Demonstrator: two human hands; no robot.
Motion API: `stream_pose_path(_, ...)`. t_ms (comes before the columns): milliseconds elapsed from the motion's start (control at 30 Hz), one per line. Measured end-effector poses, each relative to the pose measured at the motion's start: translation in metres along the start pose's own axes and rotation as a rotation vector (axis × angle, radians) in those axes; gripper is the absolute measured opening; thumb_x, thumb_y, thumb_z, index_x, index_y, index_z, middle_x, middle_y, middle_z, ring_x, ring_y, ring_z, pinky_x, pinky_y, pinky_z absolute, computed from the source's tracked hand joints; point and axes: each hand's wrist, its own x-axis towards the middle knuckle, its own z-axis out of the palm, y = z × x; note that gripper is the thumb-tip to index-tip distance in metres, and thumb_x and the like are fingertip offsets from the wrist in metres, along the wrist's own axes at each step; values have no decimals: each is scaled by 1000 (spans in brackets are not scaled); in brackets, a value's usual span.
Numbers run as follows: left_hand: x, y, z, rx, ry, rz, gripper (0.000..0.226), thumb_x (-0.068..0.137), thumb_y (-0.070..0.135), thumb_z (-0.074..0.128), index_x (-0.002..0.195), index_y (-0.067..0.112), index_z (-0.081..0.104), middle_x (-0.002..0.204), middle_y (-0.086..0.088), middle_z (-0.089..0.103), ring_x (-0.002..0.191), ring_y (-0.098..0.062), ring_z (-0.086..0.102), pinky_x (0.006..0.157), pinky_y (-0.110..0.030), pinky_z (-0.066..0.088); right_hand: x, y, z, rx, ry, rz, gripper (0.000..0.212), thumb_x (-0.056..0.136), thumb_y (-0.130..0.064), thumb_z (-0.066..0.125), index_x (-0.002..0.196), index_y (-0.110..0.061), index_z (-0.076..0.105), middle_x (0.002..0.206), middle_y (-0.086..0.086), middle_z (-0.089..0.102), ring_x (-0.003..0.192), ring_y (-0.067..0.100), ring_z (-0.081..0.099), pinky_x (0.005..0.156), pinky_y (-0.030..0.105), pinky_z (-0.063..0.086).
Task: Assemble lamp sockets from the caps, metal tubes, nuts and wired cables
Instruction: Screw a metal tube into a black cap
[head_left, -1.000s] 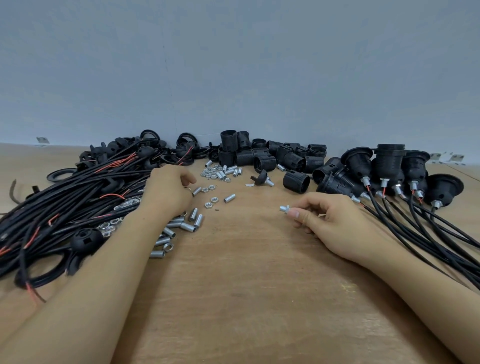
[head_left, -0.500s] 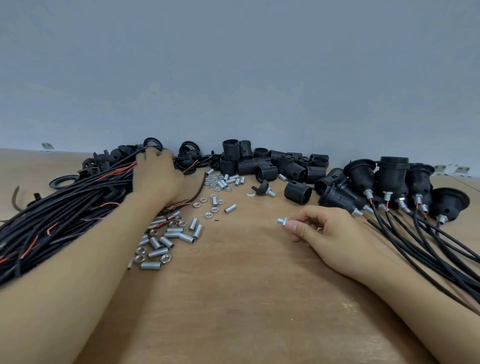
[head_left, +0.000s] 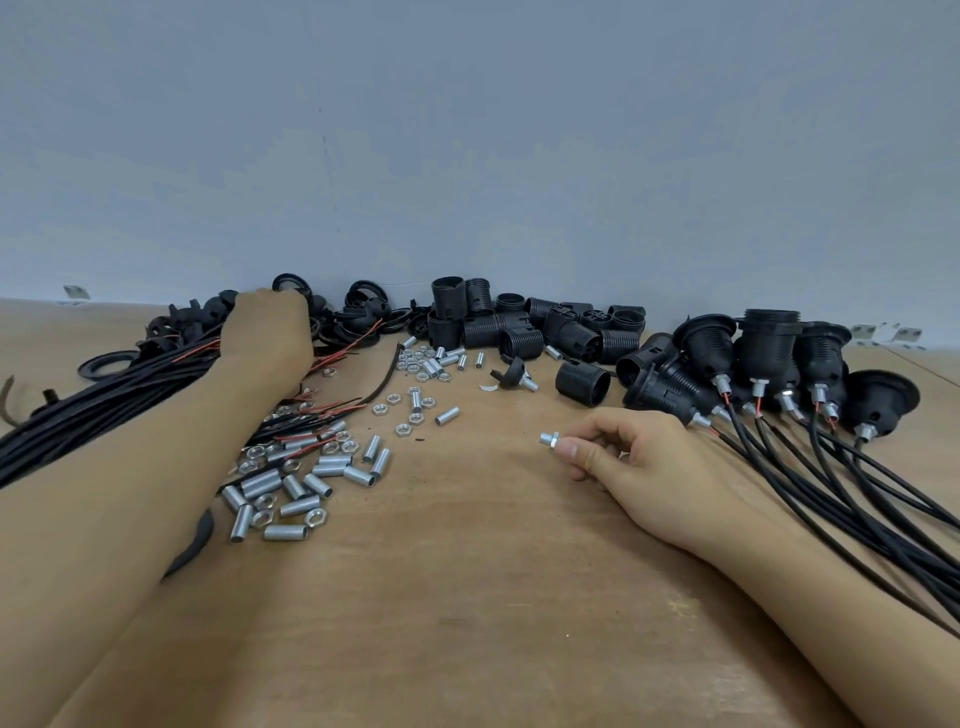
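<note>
My right hand (head_left: 636, 460) rests on the wooden table (head_left: 467, 597) and pinches a short metal tube with a nut on it (head_left: 549, 439) between thumb and forefinger. My left hand (head_left: 267, 335) reaches far back over the bundle of black wired cables (head_left: 93, 410) into the pile of black caps (head_left: 363, 312) by the wall; its fingertips are hidden, so what they touch is unclear. Loose metal tubes (head_left: 301, 486) and nuts (head_left: 415, 364) lie scattered between my arms.
Black threaded socket bodies (head_left: 519, 325) are heaped at the back centre. Several assembled sockets (head_left: 769, 353) with cables trailing toward me stand at the right. One cap with a tube fitted (head_left: 514, 375) lies alone. A grey wall closes off the back.
My left hand has moved from the tubes near the middle back and left to the cap pile by the wall. My right hand has held still with the tube.
</note>
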Motion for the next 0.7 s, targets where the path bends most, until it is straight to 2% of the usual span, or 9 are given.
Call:
stream_pose_path(67, -1, -2, -5, 0, -18, -60, 20, 85, 1, 69, 103, -4, 63, 100, -29, 62, 101, -48, 56, 82, -50, 49, 0, 0, 0, -9, 0, 5, 11, 91, -25, 69, 80, -24, 73, 67, -7, 70, 60, 2, 58, 60, 12, 43)
stream_pose_path(133, -5, -1, -10, -59, 7, -69, 30, 84, 11, 78, 106, -3, 62, 105, -28, 60, 102, -47, 55, 86, -52, 47, 1, 0, 1, -10, 2, 8, 10, 91, -25, 69, 82, -22, 73, 68, -6, 70, 62, 3, 60, 60, 13, 45)
stream_pose_path(233, -17, 11, -17, -273, 158, -31, 42, 83, 17, 79, 116, -3, 63, 118, -26, 51, 111, -45, 47, 91, -51, 43, 0, 0, 1, -5, 4, 14, 10, 91, -25, 69, 83, -21, 74, 69, -5, 71, 66, 10, 63, 62, 17, 47)
stream_pose_path(300, -35, 32, -21, -454, 244, 45, 38, 83, 22, 80, 114, 2, 69, 116, -20, 49, 109, -38, 48, 93, -42, 42, 0, 1, 1, 2, 13, 9, 10, 91, -24, 69, 83, -20, 74, 69, -5, 71, 68, 14, 64, 63, 20, 49)
stream_pose_path(367, -61, 63, -23, -674, 230, 104, 30, 76, 28, 84, 97, 9, 73, 106, -9, 54, 96, -25, 56, 86, -30, 44, 0, 1, 2, 38, 26, 8, 9, 91, -23, 69, 84, -19, 73, 70, -3, 71, 68, 17, 65, 66, 27, 53)
stream_pose_path(467, -99, 107, -27, -1056, 35, 16, 31, 64, 39, 91, 72, 17, 70, 83, 3, 70, 75, -13, 66, 71, -27, 53, 0, 1, 1, 104, 41, 2, 7, 91, -21, 69, 84, -20, 70, 71, 0, 70, 67, 20, 64, 67, 35, 55)
stream_pose_path(533, -115, 123, -29, -1361, -194, -74, 37, 60, 45, 90, 69, 14, 72, 81, -1, 76, 79, -15, 73, 76, -26, 58, 0, 1, 1, 145, 63, -13, 6, 90, -20, 70, 84, -21, 68, 70, -1, 68, 63, 17, 60, 60, 31, 52)
stream_pose_path(633, -130, 131, -28, -1810, -496, -125, 37, 62, 30, 85, 83, 3, 71, 92, -17, 75, 91, -29, 73, 82, -31, 60, 0, -1, 1, 194, 123, -47, 8, 87, -16, 74, 86, -22, 68, 71, -8, 65, 63, 11, 58, 56, 21, 47)
stream_pose_path(700, -134, 131, -29, -1970, -648, -167, 38, 67, 14, 78, 100, 1, 66, 99, -20, 73, 93, -31, 73, 81, -33, 60, -1, -2, 1, 198, 149, -71, 10, 85, -15, 75, 86, -22, 68, 72, -13, 64, 65, 9, 59, 54, 18, 47)
